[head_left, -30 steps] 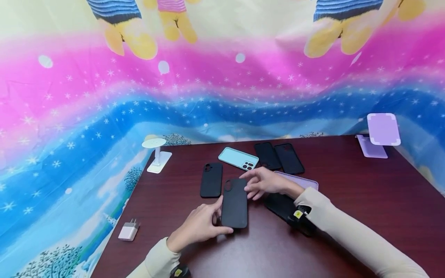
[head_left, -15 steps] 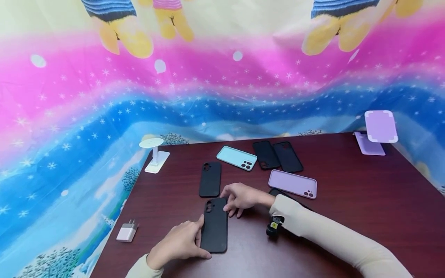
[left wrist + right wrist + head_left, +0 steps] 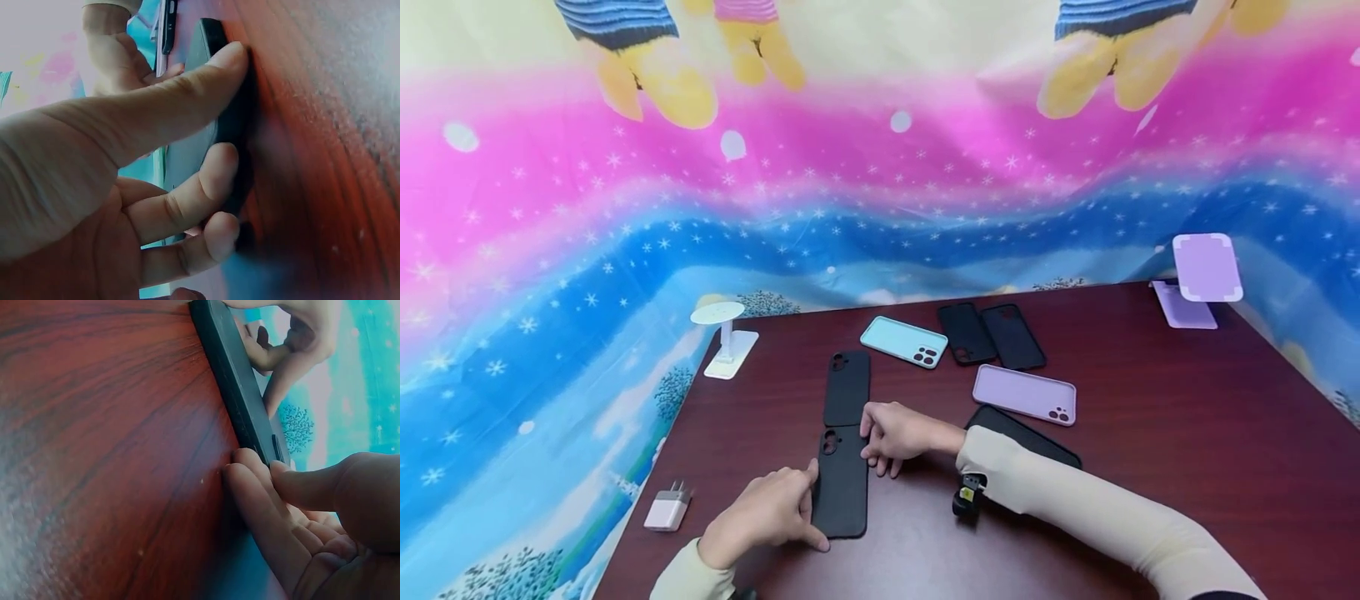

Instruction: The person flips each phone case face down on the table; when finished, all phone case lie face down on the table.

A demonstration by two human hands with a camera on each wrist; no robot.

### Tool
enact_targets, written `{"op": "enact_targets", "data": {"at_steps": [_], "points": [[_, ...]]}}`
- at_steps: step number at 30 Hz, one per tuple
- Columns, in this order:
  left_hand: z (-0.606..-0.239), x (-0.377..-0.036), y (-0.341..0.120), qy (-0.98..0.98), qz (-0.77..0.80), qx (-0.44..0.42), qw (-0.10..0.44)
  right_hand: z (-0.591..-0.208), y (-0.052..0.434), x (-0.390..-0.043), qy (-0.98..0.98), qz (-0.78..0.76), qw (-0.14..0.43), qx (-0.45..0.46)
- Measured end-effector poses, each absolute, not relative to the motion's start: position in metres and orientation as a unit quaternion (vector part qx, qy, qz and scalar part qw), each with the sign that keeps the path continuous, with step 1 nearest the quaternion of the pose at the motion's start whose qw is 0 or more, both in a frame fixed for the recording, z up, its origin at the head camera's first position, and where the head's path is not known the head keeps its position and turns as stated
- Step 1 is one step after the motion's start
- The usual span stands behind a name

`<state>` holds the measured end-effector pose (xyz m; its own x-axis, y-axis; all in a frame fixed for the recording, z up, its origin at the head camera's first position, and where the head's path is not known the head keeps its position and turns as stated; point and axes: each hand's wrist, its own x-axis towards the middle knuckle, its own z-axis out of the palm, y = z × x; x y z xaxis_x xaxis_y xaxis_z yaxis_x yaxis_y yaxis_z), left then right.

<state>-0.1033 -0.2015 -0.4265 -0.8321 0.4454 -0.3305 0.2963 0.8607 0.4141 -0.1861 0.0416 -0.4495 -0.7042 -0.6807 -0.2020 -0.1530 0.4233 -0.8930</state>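
Note:
A black phone case [image 3: 840, 483] lies flat on the dark wooden table [image 3: 1150, 433], end to end with a second black case [image 3: 847, 387] just behind it. My left hand [image 3: 771, 515] holds its left edge, index finger along the side and thumb at the near corner. In the left wrist view, the left hand [image 3: 156, 187] has its fingers curled against the case [image 3: 209, 37]. My right hand [image 3: 891, 433] pinches the upper right edge. In the right wrist view, the right hand [image 3: 294, 512] has fingertips at the case [image 3: 234, 381] side and the thumb over them.
Behind lie a mint case [image 3: 904, 342], two black cases [image 3: 966, 333] [image 3: 1012, 336] and a lilac case [image 3: 1025, 394]. A black slab [image 3: 1026, 435] sits by my right forearm. A white stand [image 3: 722, 342], a white charger [image 3: 666, 510] and a lilac stand [image 3: 1206, 271] flank the table.
Both hands slid the black case left and toward me. It now lines up with the other black case. My right arm has uncovered the lilac case.

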Motion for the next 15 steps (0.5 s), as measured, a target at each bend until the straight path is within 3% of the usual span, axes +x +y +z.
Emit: {"op": "enact_targets", "data": {"at_steps": [10,15], "points": [[-0.428,-0.109,-0.201,0.939,0.173,0.199,0.221,-0.447,0.044,-0.187,0.793,-0.463,0.301,-0.257],[-0.416,-0.109,-0.198,0.941,0.167,0.189,0.226,-0.433,0.061,-0.188,0.813,-0.410,0.283,-0.301]]}}
